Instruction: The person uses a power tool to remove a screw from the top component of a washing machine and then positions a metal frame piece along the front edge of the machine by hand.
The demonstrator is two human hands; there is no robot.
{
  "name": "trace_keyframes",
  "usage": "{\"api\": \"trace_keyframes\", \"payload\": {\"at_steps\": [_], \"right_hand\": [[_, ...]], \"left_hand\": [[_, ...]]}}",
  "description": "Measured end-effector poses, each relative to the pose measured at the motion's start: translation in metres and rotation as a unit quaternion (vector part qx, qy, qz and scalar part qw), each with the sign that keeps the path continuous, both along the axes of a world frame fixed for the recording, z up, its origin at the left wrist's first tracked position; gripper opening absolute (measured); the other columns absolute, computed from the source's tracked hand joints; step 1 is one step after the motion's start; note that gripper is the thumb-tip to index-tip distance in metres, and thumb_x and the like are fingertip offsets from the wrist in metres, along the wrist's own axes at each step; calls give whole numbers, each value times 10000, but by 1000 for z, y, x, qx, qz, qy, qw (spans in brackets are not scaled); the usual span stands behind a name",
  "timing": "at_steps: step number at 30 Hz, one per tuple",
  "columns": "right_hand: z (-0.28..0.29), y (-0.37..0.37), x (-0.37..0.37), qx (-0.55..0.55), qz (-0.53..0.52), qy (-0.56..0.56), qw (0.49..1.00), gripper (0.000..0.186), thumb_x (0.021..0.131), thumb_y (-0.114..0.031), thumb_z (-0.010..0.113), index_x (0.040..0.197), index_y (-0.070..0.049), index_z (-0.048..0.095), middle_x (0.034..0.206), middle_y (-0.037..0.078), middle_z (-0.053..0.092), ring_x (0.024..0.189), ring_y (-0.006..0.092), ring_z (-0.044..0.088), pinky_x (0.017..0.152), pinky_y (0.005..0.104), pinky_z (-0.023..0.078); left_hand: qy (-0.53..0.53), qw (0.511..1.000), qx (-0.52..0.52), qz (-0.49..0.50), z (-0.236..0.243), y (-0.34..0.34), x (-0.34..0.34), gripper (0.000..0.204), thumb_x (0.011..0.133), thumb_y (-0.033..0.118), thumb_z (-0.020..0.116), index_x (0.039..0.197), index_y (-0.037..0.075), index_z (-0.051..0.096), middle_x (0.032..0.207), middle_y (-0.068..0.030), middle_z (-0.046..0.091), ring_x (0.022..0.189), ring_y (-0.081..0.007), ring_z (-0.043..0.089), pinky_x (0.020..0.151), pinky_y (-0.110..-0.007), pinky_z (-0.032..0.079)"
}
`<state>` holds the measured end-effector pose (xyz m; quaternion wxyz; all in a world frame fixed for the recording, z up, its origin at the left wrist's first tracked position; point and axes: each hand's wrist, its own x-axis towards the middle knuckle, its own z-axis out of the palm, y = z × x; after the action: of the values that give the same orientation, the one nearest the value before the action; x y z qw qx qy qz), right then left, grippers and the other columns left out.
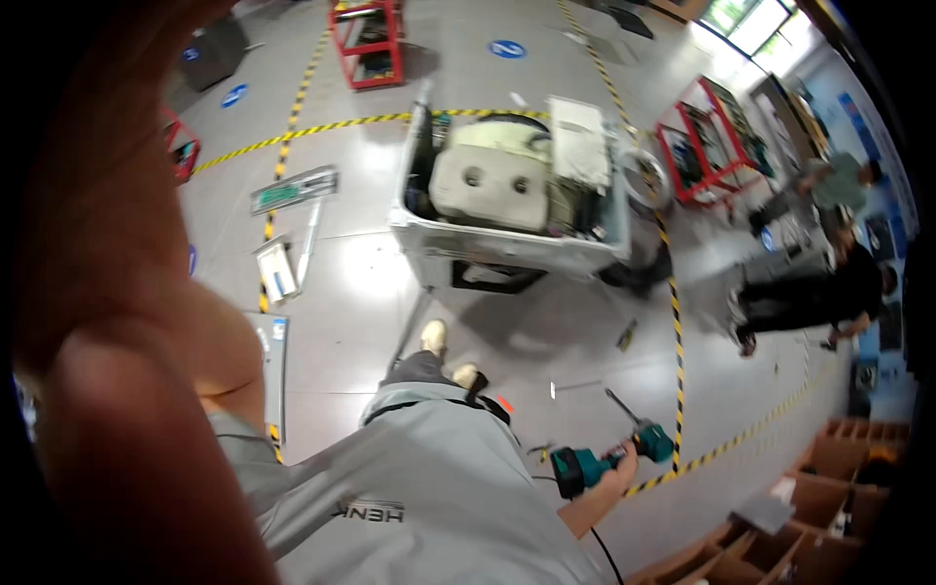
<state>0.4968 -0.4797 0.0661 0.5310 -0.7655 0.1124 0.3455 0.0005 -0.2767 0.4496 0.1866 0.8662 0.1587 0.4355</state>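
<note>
My right hand (614, 476) is wrapped round the handle of a teal and black cordless drill (656, 444), held out at my right side. Its long thin bit points up and to the left, away from the washing machine's near side. Very close to the camera, my left hand (146, 419) looms blurred along the left edge; its fingers cannot be made out clearly. Ahead of my feet stands a white washing machine (507, 239) with its top off. Inside it shows a pale counterweight block (487, 185) with two round holes.
A green circuit board panel (283, 193) and a white drawer-like part (276, 271) lie on the floor at left. Pliers (626, 336) lie to the right. Red tool carts (707, 146) stand behind. Two people (819, 297) are at far right, above wooden compartments (819, 458).
</note>
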Motion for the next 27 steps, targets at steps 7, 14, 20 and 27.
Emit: {"api": "trace_keyframes", "payload": {"at_steps": [7, 14, 20, 27], "right_hand": [[-5, 15, -24, 8, 24, 30, 999, 127, 779, -36, 587, 886, -13, 521, 671, 82, 472, 509, 215, 469, 446, 357, 411], [9, 43, -100, -37, 320, 11, 947, 156, 743, -39, 612, 865, 19, 535, 592, 89, 509, 445, 202, 509, 402, 340, 413], [9, 96, -206, -32, 564, 51, 824, 124, 728, 25, 609, 844, 26, 565, 588, 63, 532, 450, 164, 516, 393, 307, 402], [13, 157, -375, -69, 746, 0, 662, 165, 701, -35, 690, 819, 10, 585, 630, 37, 572, 500, 138, 546, 472, 297, 436]], "left_hand": [[-81, 957, -29, 277, 9, 6, -65, 449, 779, 125, 664, 1153, -97, 551, 1119, -203, 631, 1036, -263, 610, 920, -368, 455], [245, 813, -391, 354, -62, -48, -140, 487, 867, 296, 699, 1232, 9, 555, 1150, -141, 629, 1048, -266, 598, 887, -367, 482], [185, 768, -447, 420, -125, -76, -206, 505, 903, 386, 641, 1250, 30, 550, 1176, -147, 625, 1078, -280, 596, 909, -389, 480], [98, 707, -519, 470, -171, -132, -329, 501, 924, 387, 614, 1265, 26, 547, 1183, -145, 631, 1121, -272, 586, 932, -399, 461]]}}
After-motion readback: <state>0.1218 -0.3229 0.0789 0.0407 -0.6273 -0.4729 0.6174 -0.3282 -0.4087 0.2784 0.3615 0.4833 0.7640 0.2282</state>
